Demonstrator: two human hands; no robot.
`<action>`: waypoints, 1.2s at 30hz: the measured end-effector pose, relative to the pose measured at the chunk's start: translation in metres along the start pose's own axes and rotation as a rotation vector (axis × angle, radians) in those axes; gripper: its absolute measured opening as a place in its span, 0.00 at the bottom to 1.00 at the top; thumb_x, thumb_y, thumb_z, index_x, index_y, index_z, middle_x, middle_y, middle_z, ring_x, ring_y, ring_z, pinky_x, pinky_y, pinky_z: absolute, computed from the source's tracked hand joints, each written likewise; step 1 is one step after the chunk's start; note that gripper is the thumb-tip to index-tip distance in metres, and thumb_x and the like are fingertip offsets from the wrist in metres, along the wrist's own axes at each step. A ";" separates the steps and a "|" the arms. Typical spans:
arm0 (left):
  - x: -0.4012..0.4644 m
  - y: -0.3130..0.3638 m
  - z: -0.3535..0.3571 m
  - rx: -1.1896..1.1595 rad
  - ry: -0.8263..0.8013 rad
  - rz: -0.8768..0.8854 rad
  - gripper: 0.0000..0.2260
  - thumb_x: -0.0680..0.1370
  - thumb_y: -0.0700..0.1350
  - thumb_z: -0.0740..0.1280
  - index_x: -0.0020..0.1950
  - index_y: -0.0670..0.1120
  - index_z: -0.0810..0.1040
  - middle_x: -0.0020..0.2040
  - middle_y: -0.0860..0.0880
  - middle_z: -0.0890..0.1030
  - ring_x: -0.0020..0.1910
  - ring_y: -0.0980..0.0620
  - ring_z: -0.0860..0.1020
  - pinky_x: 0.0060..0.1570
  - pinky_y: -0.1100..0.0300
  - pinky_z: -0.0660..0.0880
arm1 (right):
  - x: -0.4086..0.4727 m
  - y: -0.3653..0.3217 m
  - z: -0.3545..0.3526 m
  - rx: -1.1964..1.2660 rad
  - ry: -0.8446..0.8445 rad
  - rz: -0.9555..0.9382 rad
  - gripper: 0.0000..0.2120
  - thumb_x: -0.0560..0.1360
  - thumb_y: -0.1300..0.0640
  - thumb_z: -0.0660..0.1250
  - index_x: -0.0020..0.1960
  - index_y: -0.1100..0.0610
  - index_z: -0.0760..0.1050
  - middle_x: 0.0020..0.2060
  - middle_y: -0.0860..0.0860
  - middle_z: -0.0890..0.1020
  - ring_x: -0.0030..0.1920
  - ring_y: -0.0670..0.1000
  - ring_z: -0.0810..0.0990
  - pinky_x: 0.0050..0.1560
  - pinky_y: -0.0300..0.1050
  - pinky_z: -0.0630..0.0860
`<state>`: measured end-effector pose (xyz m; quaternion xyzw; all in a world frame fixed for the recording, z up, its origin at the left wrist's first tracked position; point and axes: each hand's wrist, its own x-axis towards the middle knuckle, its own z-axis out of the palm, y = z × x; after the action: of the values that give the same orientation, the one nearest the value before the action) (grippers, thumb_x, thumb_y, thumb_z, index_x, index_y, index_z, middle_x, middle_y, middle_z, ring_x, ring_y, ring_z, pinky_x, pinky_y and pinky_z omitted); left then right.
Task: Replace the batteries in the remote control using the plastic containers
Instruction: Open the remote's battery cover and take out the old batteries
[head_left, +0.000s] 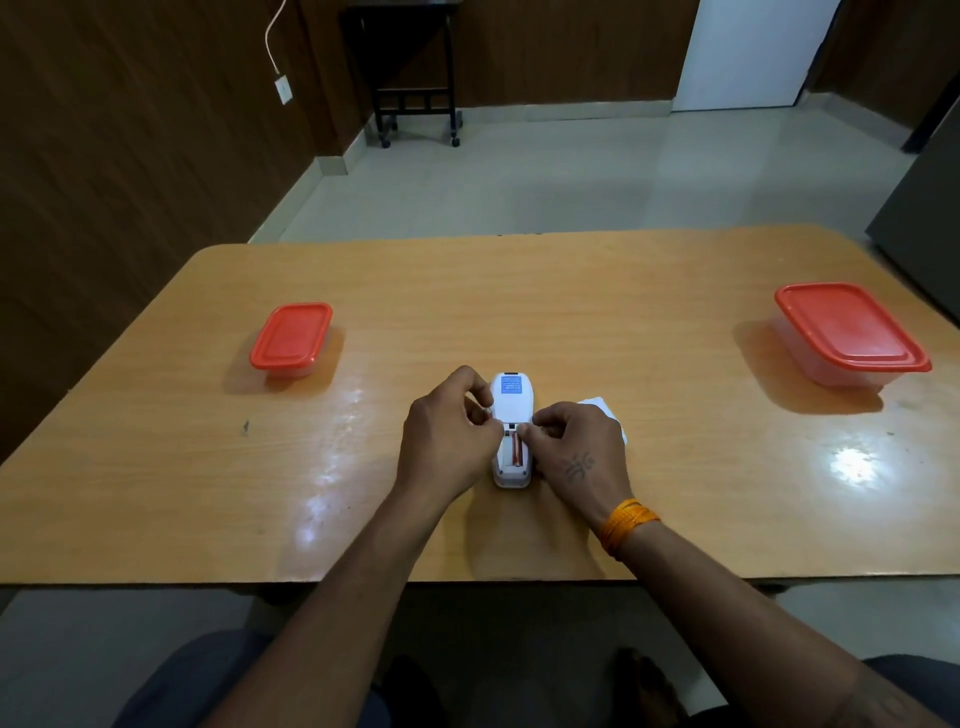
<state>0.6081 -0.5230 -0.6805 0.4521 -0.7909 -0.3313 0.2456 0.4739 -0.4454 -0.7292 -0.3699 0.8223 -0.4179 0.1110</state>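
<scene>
A white remote control (511, 400) lies face down at the middle of the wooden table (519, 291), its battery bay open. A reddish battery (516, 453) lies in the bay. My left hand (447, 431) holds the remote's left side with curled fingers. My right hand (574, 447) has its fingertips at the top of the bay, by the battery's end. The white battery cover (605, 410) lies on the table behind my right hand, partly hidden. A small container with a red lid (292, 336) stands at the left. A larger red-lidded container (849, 330) stands at the right.
A black wheeled stand (415, 67) is against the far wall, beyond the table. A dark cabinet (924, 208) stands to the right of the table's far corner. My knees show under the near edge.
</scene>
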 end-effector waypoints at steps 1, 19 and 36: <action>0.001 -0.001 -0.001 0.019 -0.002 -0.004 0.08 0.73 0.40 0.71 0.46 0.52 0.78 0.37 0.51 0.82 0.35 0.51 0.80 0.35 0.58 0.74 | 0.000 -0.001 -0.002 -0.008 -0.004 -0.014 0.11 0.75 0.51 0.76 0.53 0.57 0.86 0.44 0.52 0.88 0.45 0.49 0.84 0.49 0.43 0.79; -0.005 -0.017 -0.007 0.202 -0.033 -0.047 0.08 0.73 0.43 0.76 0.49 0.48 0.80 0.44 0.48 0.84 0.42 0.48 0.81 0.42 0.56 0.79 | -0.004 -0.010 -0.025 -0.159 -0.169 -0.308 0.15 0.74 0.54 0.78 0.59 0.56 0.85 0.53 0.50 0.87 0.53 0.50 0.85 0.55 0.51 0.84; -0.012 -0.007 -0.006 0.136 -0.180 0.038 0.23 0.77 0.40 0.70 0.71 0.53 0.81 0.57 0.48 0.86 0.53 0.50 0.82 0.51 0.63 0.74 | 0.012 -0.032 -0.040 -0.446 -0.364 -0.460 0.13 0.75 0.51 0.74 0.57 0.54 0.85 0.54 0.52 0.86 0.55 0.56 0.82 0.54 0.52 0.78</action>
<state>0.6218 -0.5171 -0.6826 0.4208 -0.8389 -0.3116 0.1485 0.4617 -0.4417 -0.6779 -0.6282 0.7556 -0.1697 0.0751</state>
